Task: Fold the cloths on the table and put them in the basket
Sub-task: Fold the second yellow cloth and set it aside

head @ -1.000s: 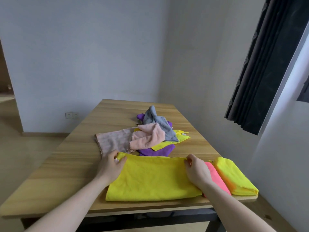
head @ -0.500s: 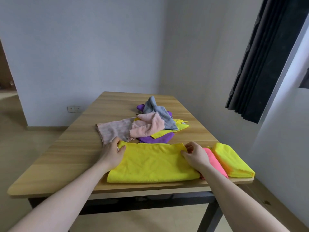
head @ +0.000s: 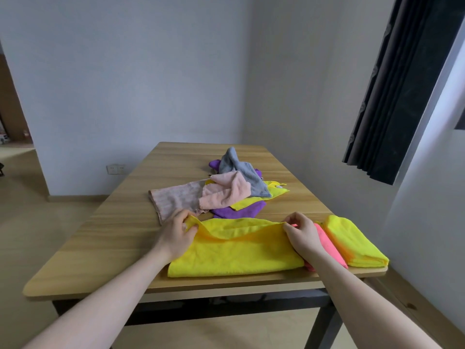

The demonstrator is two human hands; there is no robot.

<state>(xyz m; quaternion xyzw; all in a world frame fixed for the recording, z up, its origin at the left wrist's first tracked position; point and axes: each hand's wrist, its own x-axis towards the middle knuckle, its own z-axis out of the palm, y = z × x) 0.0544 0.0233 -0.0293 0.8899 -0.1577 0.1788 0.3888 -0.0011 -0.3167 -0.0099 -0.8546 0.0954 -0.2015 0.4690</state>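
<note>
A large yellow cloth [head: 236,250] lies at the near edge of the wooden table [head: 113,238]. My left hand [head: 176,233] pinches its far left corner and my right hand [head: 300,231] pinches its far right corner; the far edge is lifted a little off the table and sags between them. To its right lie a folded pink cloth [head: 329,244] and a folded yellow cloth [head: 352,241]. Further back sits a loose pile: a pale pink ribbed cloth [head: 176,201], a peach cloth [head: 226,193], a grey cloth [head: 241,170], a purple cloth [head: 239,210]. No basket is in view.
The table's right side runs close to a white wall. A dark curtain [head: 402,91] hangs at the upper right. A wall socket [head: 115,169] sits low on the back wall. Open floor lies to the left of the table.
Both hands have closed on the far corners of the yellow cloth and raised its far edge, which lay flat a second ago. The head camera has tilted up slightly.
</note>
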